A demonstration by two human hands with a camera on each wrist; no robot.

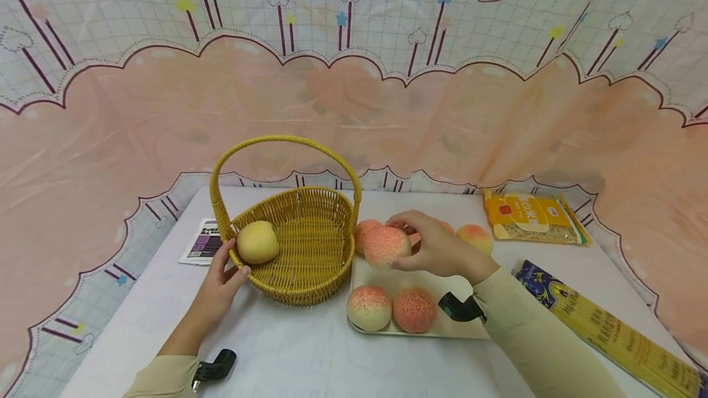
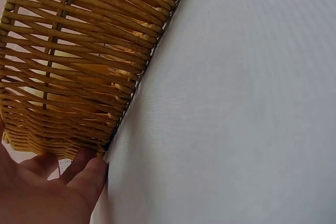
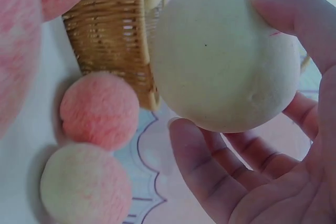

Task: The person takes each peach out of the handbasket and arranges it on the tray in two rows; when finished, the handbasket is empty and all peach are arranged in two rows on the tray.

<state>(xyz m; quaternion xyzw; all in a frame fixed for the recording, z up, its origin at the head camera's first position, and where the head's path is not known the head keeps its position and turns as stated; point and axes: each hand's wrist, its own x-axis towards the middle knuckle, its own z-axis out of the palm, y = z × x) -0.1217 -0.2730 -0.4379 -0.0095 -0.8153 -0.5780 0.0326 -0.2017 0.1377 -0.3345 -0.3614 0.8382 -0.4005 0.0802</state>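
My right hand [image 1: 437, 244] holds a pink-speckled peach [image 1: 386, 245] above the beige tray [image 1: 437, 284], thumb and fingers around it. Its pale side faces the right wrist view, where this peach [image 3: 226, 56] fills the upper middle. At the left end of the yellow wicker basket [image 1: 310, 250], my left hand [image 1: 217, 287] grips the side, thumb near the front rim. The left wrist view has those fingers [image 2: 86, 174] against the basket's weave, low by the table. Inside the basket lies a pale yellow round fruit [image 1: 257, 242]. Two peaches [image 1: 369, 308] sit at the tray's front.
More peaches [image 1: 474, 238] lie at the tray's back, partly hidden by my right hand. An orange food packet [image 1: 533, 218] lies back right, and a long yellow-and-blue package [image 1: 608, 330] at the right. A purple-and-white packet [image 1: 203, 243] lies behind the basket's left end.
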